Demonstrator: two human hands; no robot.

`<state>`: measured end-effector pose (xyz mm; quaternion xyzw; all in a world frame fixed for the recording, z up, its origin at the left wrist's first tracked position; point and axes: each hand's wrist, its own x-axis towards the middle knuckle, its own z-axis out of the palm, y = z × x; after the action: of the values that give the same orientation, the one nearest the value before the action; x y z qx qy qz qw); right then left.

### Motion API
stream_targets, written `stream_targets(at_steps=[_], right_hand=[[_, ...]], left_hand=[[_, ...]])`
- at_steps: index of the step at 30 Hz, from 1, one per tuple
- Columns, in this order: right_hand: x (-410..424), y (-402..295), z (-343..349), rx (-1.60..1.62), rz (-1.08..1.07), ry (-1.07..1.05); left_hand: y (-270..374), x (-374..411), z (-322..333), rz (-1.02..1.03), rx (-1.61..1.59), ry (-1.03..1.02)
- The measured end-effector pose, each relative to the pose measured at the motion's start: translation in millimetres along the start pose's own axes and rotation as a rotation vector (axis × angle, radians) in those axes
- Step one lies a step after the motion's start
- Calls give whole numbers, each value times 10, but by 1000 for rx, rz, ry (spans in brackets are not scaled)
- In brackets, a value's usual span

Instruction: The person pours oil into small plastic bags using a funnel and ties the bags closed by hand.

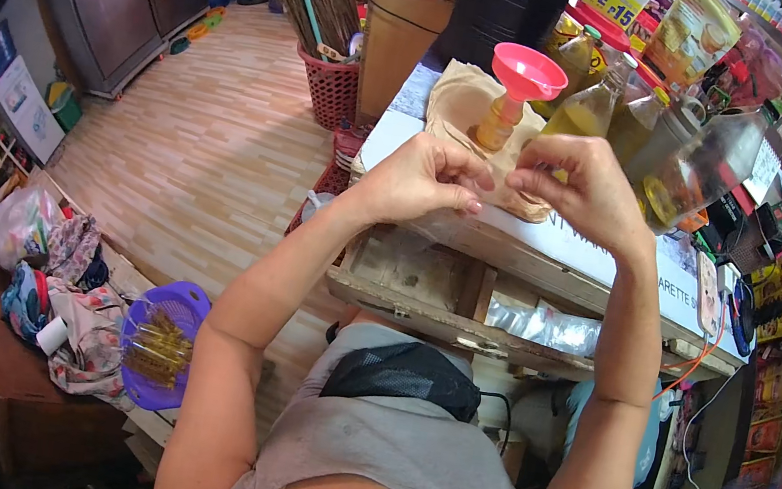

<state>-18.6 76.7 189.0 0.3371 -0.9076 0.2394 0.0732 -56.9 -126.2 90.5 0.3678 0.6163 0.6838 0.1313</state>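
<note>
Both hands are raised close together above the front edge of a small table. My left hand (435, 179) has thumb and fingers bent towards each other. Opposite it, my right hand (574, 185) has its fingertips drawn together. A faint transparent film seems to hang below the left hand, but whether either hand grips it is unclear. Just beyond them, a pink funnel (526, 73) sits in the mouth of a small amber-tinted container (498, 124), which stands on crumpled brown paper (454, 98). Glass bottles of yellow liquid (585, 114) stand behind my right hand.
Below my hands a wooden drawer (417, 271) is pulled out, with clear plastic bags (538, 323) inside. A large tilted clear bottle (706, 166) is at right. A purple basket (189, 298) holds yellowish packets at left. Orange cables (685, 380) hang off the table.
</note>
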Motion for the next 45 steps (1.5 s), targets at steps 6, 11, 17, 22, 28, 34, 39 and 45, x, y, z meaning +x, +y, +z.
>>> stream_targets(at_steps=[6, 11, 17, 22, 28, 34, 39, 45], right_hand=[[240, 233, -47, -172, 24, 501], [351, 422, 96, -290, 10, 537], [377, 553, 175, -328, -35, 553], [374, 489, 131, -350, -85, 566], [402, 525, 149, -323, -58, 579], [336, 439, 91, -332, -101, 653], [262, 459, 98, -319, -127, 714], [223, 454, 105, -322, -116, 745]], left_hand=[[-49, 266, -190, 73, 25, 218], [-283, 268, -253, 91, -87, 306], [-313, 215, -288, 111, -100, 313], [-334, 203, -285, 113, -70, 304], [-363, 219, -295, 120, -23, 274], [-353, 213, -280, 118, 17, 287], [-364, 205, -273, 117, 16, 307], [-371, 210, -276, 137, 57, 308]])
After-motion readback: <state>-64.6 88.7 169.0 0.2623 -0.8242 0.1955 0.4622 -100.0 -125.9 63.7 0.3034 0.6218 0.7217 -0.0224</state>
